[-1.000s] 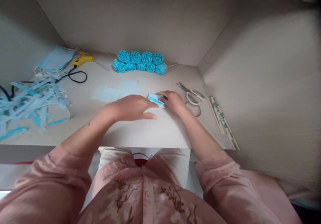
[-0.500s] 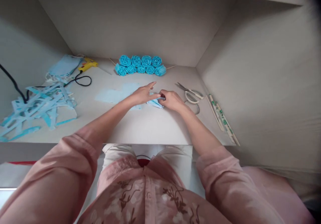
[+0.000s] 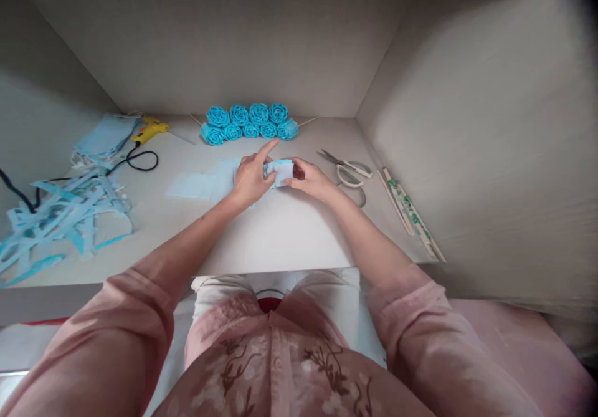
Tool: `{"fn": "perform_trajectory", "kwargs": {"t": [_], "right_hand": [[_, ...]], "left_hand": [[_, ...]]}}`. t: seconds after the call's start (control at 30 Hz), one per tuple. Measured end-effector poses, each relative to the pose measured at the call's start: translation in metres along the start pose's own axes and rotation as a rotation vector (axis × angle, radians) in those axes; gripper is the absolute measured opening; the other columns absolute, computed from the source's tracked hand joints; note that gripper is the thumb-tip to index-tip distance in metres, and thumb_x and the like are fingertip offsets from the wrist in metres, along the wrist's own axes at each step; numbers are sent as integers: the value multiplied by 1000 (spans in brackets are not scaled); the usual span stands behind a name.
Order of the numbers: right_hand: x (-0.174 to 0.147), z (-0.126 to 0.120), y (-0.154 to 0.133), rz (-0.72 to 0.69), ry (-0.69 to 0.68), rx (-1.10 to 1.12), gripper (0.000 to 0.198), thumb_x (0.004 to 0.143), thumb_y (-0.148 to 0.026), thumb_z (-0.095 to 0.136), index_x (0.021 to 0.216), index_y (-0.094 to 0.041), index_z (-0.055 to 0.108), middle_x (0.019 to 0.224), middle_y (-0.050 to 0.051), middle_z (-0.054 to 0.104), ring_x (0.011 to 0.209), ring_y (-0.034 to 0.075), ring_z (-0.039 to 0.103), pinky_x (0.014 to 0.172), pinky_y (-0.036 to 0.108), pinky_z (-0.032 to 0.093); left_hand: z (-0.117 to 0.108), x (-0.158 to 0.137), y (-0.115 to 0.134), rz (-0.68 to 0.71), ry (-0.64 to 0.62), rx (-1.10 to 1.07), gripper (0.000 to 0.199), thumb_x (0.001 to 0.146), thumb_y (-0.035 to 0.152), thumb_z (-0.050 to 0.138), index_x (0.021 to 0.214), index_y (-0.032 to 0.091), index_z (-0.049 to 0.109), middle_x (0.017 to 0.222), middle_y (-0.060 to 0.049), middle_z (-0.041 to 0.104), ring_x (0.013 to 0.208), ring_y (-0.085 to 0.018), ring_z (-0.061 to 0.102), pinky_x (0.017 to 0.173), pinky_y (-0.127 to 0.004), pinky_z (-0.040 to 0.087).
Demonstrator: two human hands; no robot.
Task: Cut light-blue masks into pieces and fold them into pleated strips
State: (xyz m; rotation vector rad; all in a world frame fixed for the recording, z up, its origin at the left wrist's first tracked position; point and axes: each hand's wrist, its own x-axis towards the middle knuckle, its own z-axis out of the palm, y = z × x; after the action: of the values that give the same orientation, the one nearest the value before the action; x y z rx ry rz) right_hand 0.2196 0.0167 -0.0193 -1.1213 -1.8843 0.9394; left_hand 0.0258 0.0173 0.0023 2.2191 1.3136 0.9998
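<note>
Between my two hands is a small folded piece of light blue fabric, which looks like cut face-mask material. My left hand pinches its left side between thumb and fingers, with the index finger stretched out. The right-hand edge is gripped by my right hand, thumb in front and fingers behind. Flat light blue sheets lie on the table to the left, partly hidden under my left hand. Behind my hands stand rows of blue fabric roses.
Scissors lie right of my hands, with green-wrapped sticks beyond. At the left are a yellow glue gun with a black cord, a stack of face masks and a heap of blue strips. Walls enclose the table.
The folded fabric has been lifted and turned so its flat face shows. My left hand has closed onto it, and my right hand has shifted from its top to its right edge.
</note>
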Motion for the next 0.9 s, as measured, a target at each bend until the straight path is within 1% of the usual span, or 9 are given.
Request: {"fn": "perform_trajectory", "kwargs": {"t": [0.1,0.2,0.3,0.4,0.47,0.57,0.63,0.77,0.9], "right_hand": [[-2,-1,-4,5,-15,-149,55,71,-30,68,124,-16,57,109,8,69,90,19,63,81,31,48],[-3,-4,-8,15,-26,-180,56,72,-30,68,125,-16,56,112,8,69,88,18,62,79,29,47],[-4,-5,-10,24,-23,-193,59,73,-31,67,128,-17,54,116,8,68,89,19,62,81,30,47],[-5,-2,-11,-11,7,-260,63,75,-29,65,135,-17,51,127,12,63,103,23,61,90,35,47],[-5,1,-12,-73,56,-359,68,77,-26,62,142,-17,44,135,14,57,117,27,55,100,41,43],[-6,3,-14,-183,87,-468,78,78,-22,60,150,-20,32,141,15,53,128,29,48,108,47,36],[-7,2,-17,-248,72,-496,78,79,-23,58,152,-22,29,144,14,49,133,29,44,110,49,35],[-10,1,-27,-322,54,-589,62,86,-32,55,145,-21,43,148,12,46,138,29,38,114,50,30],[-12,5,-33,-319,-10,-691,54,91,-41,51,141,-23,50,153,10,42,143,33,31,117,55,21]], "left_hand": [[6,-7,-3,-15,-48,44,81,74,23,63,149,23,33,105,-5,67,97,-20,61,94,-36,46],[13,-10,-8,-49,-65,-4,88,72,25,65,151,22,29,105,-6,66,88,-17,61,84,-31,47],[16,-10,-12,-65,-39,-52,89,72,28,66,151,21,28,107,-6,64,87,-16,59,83,-30,47],[18,-9,-14,-89,-33,-122,92,73,31,67,153,18,22,105,-7,64,85,-16,58,82,-30,47],[20,-8,-15,-110,-43,-171,92,75,32,66,154,18,20,100,-6,64,80,-16,57,78,-30,47],[22,-8,-17,-136,-37,-218,88,76,28,65,153,20,23,92,-4,63,72,-14,55,74,-29,47],[23,-9,-17,-137,-28,-234,87,76,25,64,153,19,24,87,-2,62,69,-14,53,72,-29,46],[23,-10,-18,-123,-26,-256,89,74,23,65,153,18,24,83,-1,60,69,-13,52,71,-28,46],[26,-9,-18,-131,-3,-300,89,72,21,67,152,20,28,91,-2,62,71,-13,52,71,-27,45]]}}
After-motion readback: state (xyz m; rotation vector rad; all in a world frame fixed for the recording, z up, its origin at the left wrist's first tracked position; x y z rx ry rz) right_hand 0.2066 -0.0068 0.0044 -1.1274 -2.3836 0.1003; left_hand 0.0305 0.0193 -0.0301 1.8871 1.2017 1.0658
